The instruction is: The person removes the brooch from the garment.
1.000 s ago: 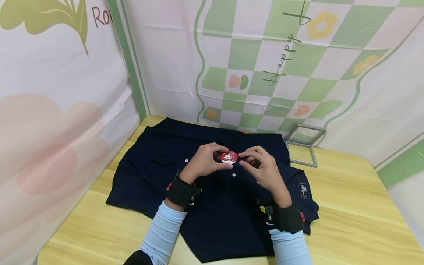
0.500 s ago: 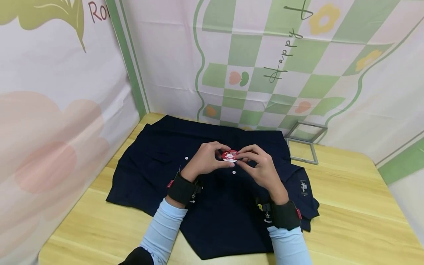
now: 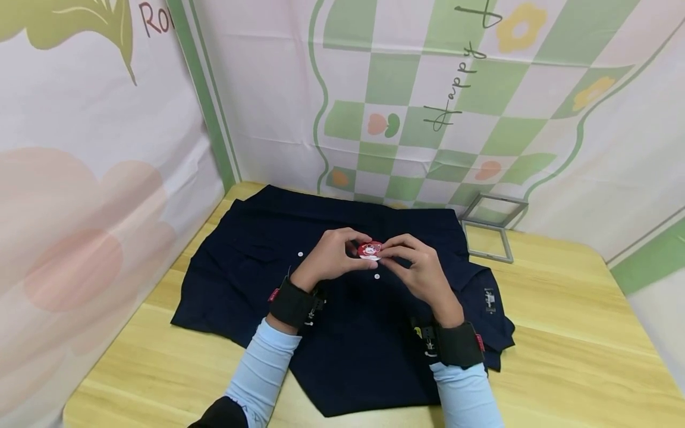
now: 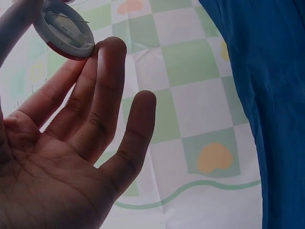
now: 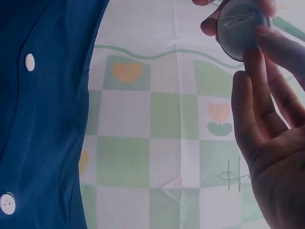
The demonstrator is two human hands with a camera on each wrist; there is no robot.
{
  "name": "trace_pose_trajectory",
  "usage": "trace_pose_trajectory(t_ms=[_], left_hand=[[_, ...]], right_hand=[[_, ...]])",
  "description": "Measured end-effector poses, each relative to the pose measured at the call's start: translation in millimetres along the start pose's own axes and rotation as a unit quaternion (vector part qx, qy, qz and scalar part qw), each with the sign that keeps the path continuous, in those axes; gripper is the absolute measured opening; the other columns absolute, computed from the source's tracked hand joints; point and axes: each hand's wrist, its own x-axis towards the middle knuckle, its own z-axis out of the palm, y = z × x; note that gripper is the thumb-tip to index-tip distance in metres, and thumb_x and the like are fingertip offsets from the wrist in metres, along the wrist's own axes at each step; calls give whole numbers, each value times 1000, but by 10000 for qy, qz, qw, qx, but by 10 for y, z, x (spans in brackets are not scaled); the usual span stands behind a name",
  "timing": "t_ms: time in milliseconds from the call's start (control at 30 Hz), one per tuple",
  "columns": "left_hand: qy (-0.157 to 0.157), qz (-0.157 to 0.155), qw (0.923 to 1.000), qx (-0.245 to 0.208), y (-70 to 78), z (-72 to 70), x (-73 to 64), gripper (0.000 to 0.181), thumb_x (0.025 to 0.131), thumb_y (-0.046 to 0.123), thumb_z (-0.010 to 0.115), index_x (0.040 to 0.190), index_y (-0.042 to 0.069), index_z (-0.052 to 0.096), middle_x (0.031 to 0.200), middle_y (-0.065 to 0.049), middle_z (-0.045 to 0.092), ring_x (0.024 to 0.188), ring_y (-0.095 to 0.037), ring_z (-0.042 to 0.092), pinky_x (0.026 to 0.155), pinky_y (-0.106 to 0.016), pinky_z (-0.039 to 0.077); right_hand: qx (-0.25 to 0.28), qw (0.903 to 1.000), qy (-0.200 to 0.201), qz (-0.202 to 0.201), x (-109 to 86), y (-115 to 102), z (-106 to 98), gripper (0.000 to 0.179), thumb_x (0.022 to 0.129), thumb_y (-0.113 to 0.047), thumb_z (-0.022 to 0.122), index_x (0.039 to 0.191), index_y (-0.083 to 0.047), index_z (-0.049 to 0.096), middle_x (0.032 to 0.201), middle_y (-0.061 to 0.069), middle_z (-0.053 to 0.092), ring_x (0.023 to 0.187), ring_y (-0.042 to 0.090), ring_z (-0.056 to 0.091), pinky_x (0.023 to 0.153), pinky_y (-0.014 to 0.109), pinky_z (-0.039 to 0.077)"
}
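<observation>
A round red pin badge [image 3: 368, 250] with a white cartoon print is held up above a dark navy shirt [image 3: 369, 356]. My left hand [image 3: 333, 255] grips its left edge between thumb and fingers. From the other side, my right hand [image 3: 420, 266] pinches the right edge, thumb below and fingers above. In the left wrist view, the badge's metal back [image 4: 66, 36] shows a thin pin needle [image 4: 71, 18] across it. The right wrist view also shows the badge's back [image 5: 237, 33], with fingertips of both hands around its rim.
The shirt lies spread over a wooden table [image 3: 578, 333], its white buttons [image 3: 377, 276] showing. At the back right, two grey frames [image 3: 489, 242] stand by the patterned curtain [image 3: 396, 77]. A second curtain wall [image 3: 107, 178] borders the left side.
My right hand has moved left onto the badge's right edge, where there was a small gap. The badge tilts slightly; my left hand keeps its grip.
</observation>
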Motion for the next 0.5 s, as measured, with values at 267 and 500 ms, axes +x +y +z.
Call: trace_pose_trajectory(t_ms=[267,500], left_hand=[[24,4,10000,54,-15,-25,-56,47,82,27,82,122,8,68,116,-8,67,92,-18,64,76,-26,53],[30,-26,10000,-15,-42,-69,-127,44,85,21,78,124,5,66,120,-10,65,96,-22,67,82,-33,55]], right_hand=[[101,9999,34,74,-4,16,20,25,72,13,78,91,-3,75,97,9,67,84,22,65,77,16,49],[91,9985,182,500,-38,29,-40,20,76,8,77,91,-6,75,95,8,68,81,18,65,71,21,52]])
